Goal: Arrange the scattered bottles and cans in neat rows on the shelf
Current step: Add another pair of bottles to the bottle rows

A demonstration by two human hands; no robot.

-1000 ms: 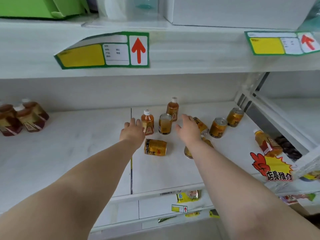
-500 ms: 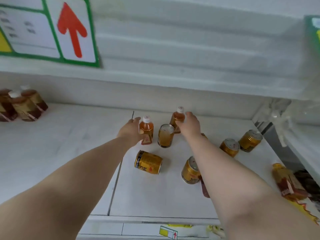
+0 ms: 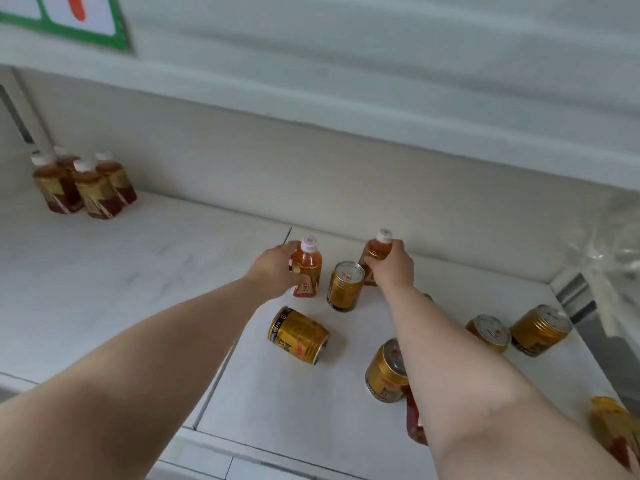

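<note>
Bottles held upright on shelf (image 3: 104,271)

Left bottle (image 3: 306,268) wrapped in left hand (image 3: 273,271), right bottle (image 3: 375,251) gripped by right hand (image 3: 391,268), both mid-shelf near back wall (image 3: 242,174). Upright can (image 3: 344,285) between them, toppled can (image 3: 298,336) in front. Four bottles (image 3: 83,185) grouped far left.

Five gold cans (image 3: 298,336); roughly eight amber bottles (image 3: 306,271), some partly hidden.

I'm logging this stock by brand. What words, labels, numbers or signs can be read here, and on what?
Nothing reads clearly.
On the lying can: dark characters along its side, too blurred.
On the bottle in the left hand: red label marks, unreadable.
On the shelf card: part of a red arrow, no words.
Other labels: too small.
</note>
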